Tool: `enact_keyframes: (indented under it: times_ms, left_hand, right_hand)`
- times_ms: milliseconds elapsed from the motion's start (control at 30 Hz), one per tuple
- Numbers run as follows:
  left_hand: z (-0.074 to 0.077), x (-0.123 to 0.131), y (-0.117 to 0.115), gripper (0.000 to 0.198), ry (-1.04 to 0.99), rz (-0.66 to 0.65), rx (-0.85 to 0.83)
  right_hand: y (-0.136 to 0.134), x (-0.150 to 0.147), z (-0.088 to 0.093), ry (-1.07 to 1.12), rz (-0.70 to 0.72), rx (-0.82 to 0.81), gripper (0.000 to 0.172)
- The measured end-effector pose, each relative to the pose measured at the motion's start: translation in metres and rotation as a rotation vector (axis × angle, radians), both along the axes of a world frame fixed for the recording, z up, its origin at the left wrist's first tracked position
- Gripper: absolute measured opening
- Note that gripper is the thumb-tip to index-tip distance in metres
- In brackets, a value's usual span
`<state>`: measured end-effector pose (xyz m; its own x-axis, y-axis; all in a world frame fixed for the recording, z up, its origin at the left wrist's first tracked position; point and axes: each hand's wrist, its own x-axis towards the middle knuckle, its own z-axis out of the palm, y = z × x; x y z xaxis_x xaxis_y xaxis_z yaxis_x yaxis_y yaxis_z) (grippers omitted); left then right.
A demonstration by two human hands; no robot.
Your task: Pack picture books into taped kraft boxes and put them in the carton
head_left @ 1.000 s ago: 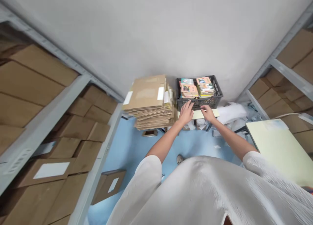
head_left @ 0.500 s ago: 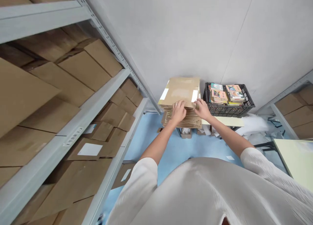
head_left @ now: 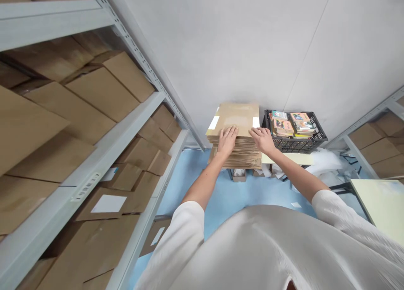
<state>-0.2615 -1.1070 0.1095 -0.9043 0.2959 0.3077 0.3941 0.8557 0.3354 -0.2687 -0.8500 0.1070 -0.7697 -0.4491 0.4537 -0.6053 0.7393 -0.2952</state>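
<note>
A tall stack of flattened cardboard boxes (head_left: 238,115) with white labels near two sides stands by the wall. My left hand (head_left: 227,141) rests on the near edge of the top piece, its fingers stretched forward over the cardboard. At the near right corner, my right hand (head_left: 262,140) lies with extended fingers touching the edge. Both thumbs are hard to make out. Neither hand lifts the cardboard.
Right of the stack, a black plastic crate (head_left: 295,145) of books sits on a pale table (head_left: 304,158). A metal shelf (head_left: 126,117) full of cartons runs along my left. White packing material (head_left: 325,161) lies beyond the table, and another tabletop (head_left: 378,206) is at right.
My fingers have gone from more bent to flatter on the top cardboard. The left hand has shifted slightly left. The view has moved a little, while the stack and crate stay in place.
</note>
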Motion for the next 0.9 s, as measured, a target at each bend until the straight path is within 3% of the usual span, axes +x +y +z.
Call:
enact_keyframes:
  times_ms: [200,400,633,900]
  left_hand:
    - [0.021,-0.015,0.033,0.072,0.127,-0.138,-0.006]
    - [0.033,-0.010,0.105,0.069,0.237,-0.318,-0.042]
    - [0.029,0.009,0.234,0.063,0.334,-0.541,-0.044]
    - [0.004,0.068,0.412,0.057,0.257,-0.784,-0.049]
  right_hand:
    - [0.036,0.011,0.017,0.079,-0.124,-0.088,0.052]
    - [0.089,0.047,0.032,0.215,-0.274,0.025,0.050]
    - [0.194,0.109,0.035,0.235,-0.500,0.220,0.050]
    - [0.348,0.213,0.016,0.089,-0.694,0.320,0.045]
